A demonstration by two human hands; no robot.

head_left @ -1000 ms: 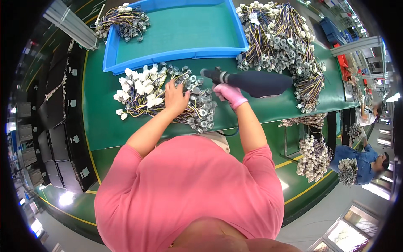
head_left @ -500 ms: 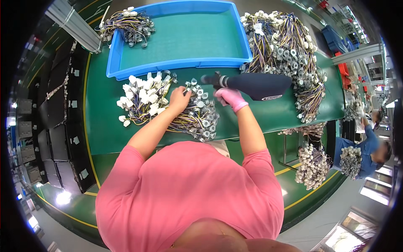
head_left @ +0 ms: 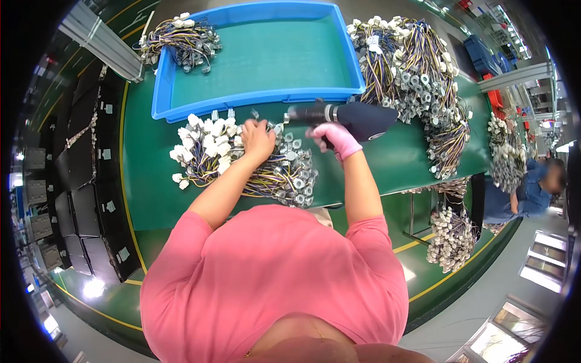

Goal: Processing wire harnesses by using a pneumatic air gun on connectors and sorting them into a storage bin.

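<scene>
A pile of wire harnesses [head_left: 263,175] lies before me, white connectors to the left and grey round fittings to the right. My left hand [head_left: 258,140], bare, bends its fingers over the top of this pile, closed on a harness; its fingertips partly hide the piece. My right hand [head_left: 336,140], in a pink glove, grips the handle of a dark gun-shaped power tool [head_left: 363,120]. The tool lies level above the table, its tip pointing left, just right of the harness fittings. The glove covers most of the handle.
A blue tray [head_left: 260,95] stands behind the pile, with more harnesses [head_left: 187,42] over its left corner. A large heap of harnesses [head_left: 411,72] covers the table's right side. Below it, a bundle [head_left: 451,242] hangs by a metal frame. A co-worker [head_left: 526,190] is at far right.
The power tool has shifted left and tilted, bringing its tip closer to my left hand. My left hand has moved slightly left. The co-worker at the right has moved, too.
</scene>
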